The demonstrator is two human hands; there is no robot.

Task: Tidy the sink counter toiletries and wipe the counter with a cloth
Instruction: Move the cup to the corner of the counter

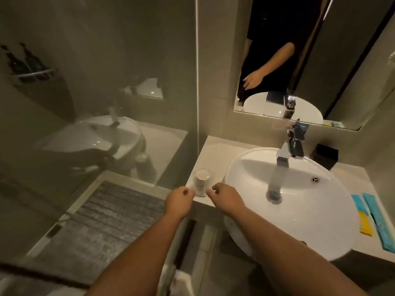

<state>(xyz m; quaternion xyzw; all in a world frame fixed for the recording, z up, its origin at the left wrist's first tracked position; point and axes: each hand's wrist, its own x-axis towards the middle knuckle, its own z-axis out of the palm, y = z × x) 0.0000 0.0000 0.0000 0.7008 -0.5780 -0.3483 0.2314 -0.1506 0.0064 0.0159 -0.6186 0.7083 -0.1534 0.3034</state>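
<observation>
Both forearms reaching in from bottom edge. Left hand (179, 200) and right hand (224, 198) loosely curled, fingers (210, 192) pinched at either side of clear glass tumbler (201, 184); actual contact hard to tell, blurred. Tumbler upright, transparent, white insert or wrap inside. Sits between both hands at front left corner of table (215, 150), just beside white basin (299, 189). Blue-yellow sachets (372, 216) well apart, right of basin.

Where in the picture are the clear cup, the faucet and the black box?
clear cup (201, 183): head view, on its side wall.
faucet (287, 151): head view, on its chrome body.
black box (325, 155): head view, on its front face.
</observation>
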